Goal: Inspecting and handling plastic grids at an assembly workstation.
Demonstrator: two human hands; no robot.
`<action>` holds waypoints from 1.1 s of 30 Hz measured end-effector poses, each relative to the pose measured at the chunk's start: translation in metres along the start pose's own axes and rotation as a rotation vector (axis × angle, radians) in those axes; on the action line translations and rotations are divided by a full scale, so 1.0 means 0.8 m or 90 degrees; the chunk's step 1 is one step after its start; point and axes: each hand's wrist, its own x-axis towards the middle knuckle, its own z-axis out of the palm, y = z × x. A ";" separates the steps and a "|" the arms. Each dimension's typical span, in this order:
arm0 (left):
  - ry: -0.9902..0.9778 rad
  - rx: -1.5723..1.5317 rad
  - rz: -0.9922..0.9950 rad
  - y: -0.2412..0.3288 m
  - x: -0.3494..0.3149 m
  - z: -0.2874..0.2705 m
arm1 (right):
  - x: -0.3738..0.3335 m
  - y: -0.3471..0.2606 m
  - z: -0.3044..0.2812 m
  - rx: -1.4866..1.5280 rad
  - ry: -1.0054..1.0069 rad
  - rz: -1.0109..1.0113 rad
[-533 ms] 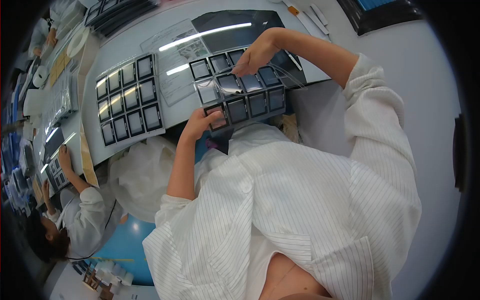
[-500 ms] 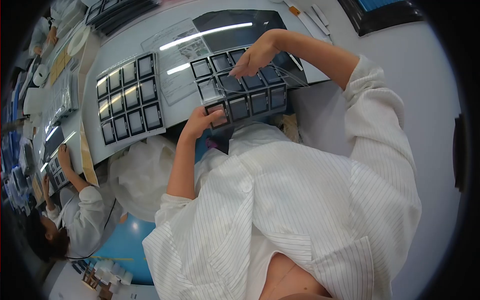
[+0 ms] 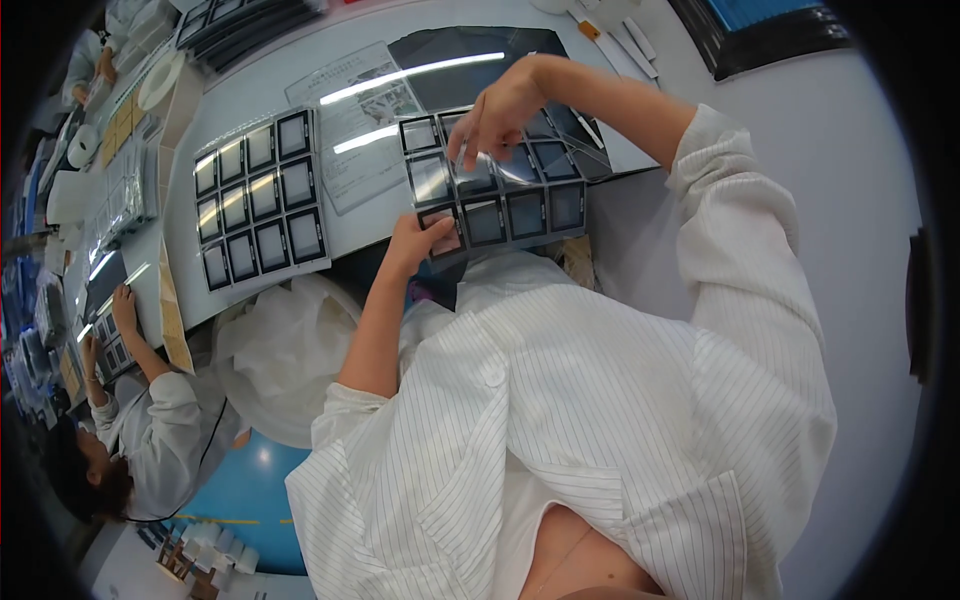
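My left hand (image 3: 418,243) grips the near left corner of a sheet of black-framed panels (image 3: 526,212), its thumb lying on the corner window. The panels are rectangular, grey and glossy, set in rows, with the sheet's near edge reaching past the table. Above the far left part of that sheet is my right hand (image 3: 497,112). Its fingers are loosely bent and apart, pointing down at the panels; whether the fingertips touch is hard to tell. Glare covers the windows beneath it. A similar sheet of framed panels (image 3: 262,198) lies flat to the left.
A clear sleeve with a printed paper (image 3: 350,120) and a dark glossy sheet (image 3: 470,60) lie behind. An orange-marked cutter (image 3: 590,32) and white tools are at the far right. A white-lined bin (image 3: 285,335) stands below the table edge. A co-worker (image 3: 150,430) handles panels at left.
My right hand has shifted slightly left and its fingers have spread. The curved edge of clear film near it no longer shows. The held sheet has moved a little right.
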 end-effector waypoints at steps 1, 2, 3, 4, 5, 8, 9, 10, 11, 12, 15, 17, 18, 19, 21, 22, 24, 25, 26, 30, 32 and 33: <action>0.021 -0.009 -0.010 -0.009 -0.003 -0.002 | -0.004 -0.001 -0.010 0.066 -0.017 -0.025; 0.041 -0.017 -0.021 -0.017 -0.006 -0.005 | -0.010 -0.001 -0.018 0.066 -0.014 -0.025; 0.058 -0.013 -0.017 -0.025 -0.011 -0.008 | -0.020 -0.011 -0.022 0.095 -0.003 -0.031; 0.060 -0.016 -0.021 -0.029 -0.016 -0.008 | -0.027 -0.017 -0.021 0.127 0.009 -0.035; 0.063 0.001 -0.009 -0.032 -0.020 -0.007 | -0.028 -0.020 -0.019 0.094 0.007 -0.027; 0.013 0.198 -0.036 0.013 -0.023 -0.019 | -0.015 -0.013 -0.013 0.096 -0.072 -0.041; -0.028 0.369 -0.076 0.031 -0.025 -0.022 | -0.009 -0.013 -0.009 0.092 -0.076 -0.039; -0.024 0.369 -0.074 0.039 -0.019 -0.022 | -0.005 -0.014 -0.001 0.071 -0.101 -0.059; 0.029 0.201 0.004 0.050 -0.008 -0.021 | -0.003 -0.015 0.004 0.049 -0.125 -0.079; 0.079 0.030 0.082 0.058 0.002 -0.021 | -0.003 -0.017 0.009 0.047 -0.126 -0.078; 0.075 0.134 0.146 0.069 0.010 -0.010 | -0.015 -0.006 0.024 0.247 -0.200 -0.070; 0.029 0.202 0.180 0.074 0.001 -0.011 | -0.045 0.012 0.017 0.291 -0.174 -0.151; 0.023 0.205 0.174 0.077 -0.012 -0.010 | -0.066 0.029 0.020 0.344 -0.147 -0.233; 0.014 0.232 0.141 0.090 -0.032 -0.006 | -0.098 0.042 0.028 0.368 -0.043 -0.290; -0.004 0.266 0.114 0.111 -0.060 -0.004 | -0.168 0.085 0.036 0.415 0.075 -0.395; -0.015 0.359 0.129 0.117 -0.079 -0.006 | -0.201 0.101 0.052 0.426 0.140 -0.376; -0.045 0.456 0.146 0.145 -0.099 0.012 | -0.244 0.141 0.096 0.503 0.228 -0.354; -0.109 0.487 0.151 0.167 -0.111 0.032 | -0.251 0.167 0.121 0.572 0.245 -0.356; -0.172 0.513 0.158 0.184 -0.118 0.048 | -0.258 0.179 0.144 0.580 0.254 -0.355; -0.301 0.548 0.100 0.221 -0.103 0.046 | -0.286 0.246 0.238 0.647 0.270 -0.443; -0.238 0.452 0.057 0.235 -0.096 0.006 | -0.320 0.301 0.299 0.757 0.378 -0.677; -0.201 0.393 0.028 0.244 -0.095 0.011 | -0.336 0.314 0.330 0.775 0.405 -0.681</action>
